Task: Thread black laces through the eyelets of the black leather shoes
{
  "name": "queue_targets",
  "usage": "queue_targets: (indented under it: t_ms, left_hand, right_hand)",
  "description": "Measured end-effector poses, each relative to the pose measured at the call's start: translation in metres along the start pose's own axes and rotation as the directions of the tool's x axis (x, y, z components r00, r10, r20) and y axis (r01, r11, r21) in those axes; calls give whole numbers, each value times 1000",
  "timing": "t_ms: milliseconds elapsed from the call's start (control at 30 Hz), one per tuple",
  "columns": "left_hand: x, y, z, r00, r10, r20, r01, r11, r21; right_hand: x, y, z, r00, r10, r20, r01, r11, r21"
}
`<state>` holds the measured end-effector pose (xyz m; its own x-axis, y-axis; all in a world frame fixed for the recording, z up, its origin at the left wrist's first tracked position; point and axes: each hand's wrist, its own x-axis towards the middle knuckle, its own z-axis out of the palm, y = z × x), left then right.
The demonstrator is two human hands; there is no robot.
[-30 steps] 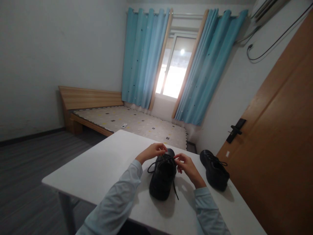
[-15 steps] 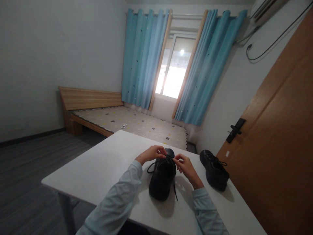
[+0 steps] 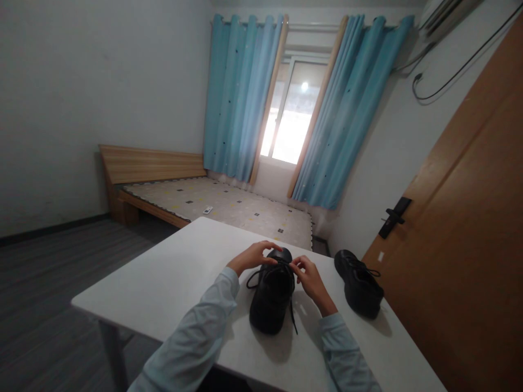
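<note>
A black lace-up shoe (image 3: 271,302) stands on the white table (image 3: 171,283) in front of me, heel toward me. My left hand (image 3: 254,255) rests at the shoe's far left side with fingers pinched on a black lace. On the right side of the laces my right hand (image 3: 309,279) pinches the other lace end. One loop of lace hangs off the shoe's left side and a loose end trails down its right side. A second black shoe (image 3: 359,290), laced, sits further right on the table, untouched.
A wooden door (image 3: 461,256) with a black handle stands close on the right. Beyond the table lie a low wooden bed (image 3: 212,204), blue curtains (image 3: 241,92) and a bright window. Dark floor spreads to the left.
My left hand has lifted slightly and shifted toward the toe of the shoe. My right hand has edged up along the laces. Both shoes stay put.
</note>
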<state>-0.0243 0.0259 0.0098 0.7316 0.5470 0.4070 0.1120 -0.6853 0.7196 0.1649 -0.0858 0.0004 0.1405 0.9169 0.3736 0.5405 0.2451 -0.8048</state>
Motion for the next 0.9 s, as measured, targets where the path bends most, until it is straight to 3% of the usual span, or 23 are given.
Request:
queue_targets:
  t_ms: [200, 533, 900]
  left_hand:
    - [0, -2, 0, 993, 16, 115, -16, 1000, 2]
    - [1, -2, -1, 988, 40, 147, -45, 999, 27]
    - [-1, 2, -2, 991, 15, 135, -19, 999, 30]
  right_hand:
    - [0, 0, 3, 999, -17, -41, 14, 998, -59]
    - [1, 7, -2, 1000, 6, 23, -6, 1000, -25]
    - [0, 0, 6, 982, -139, -130, 122, 984, -128]
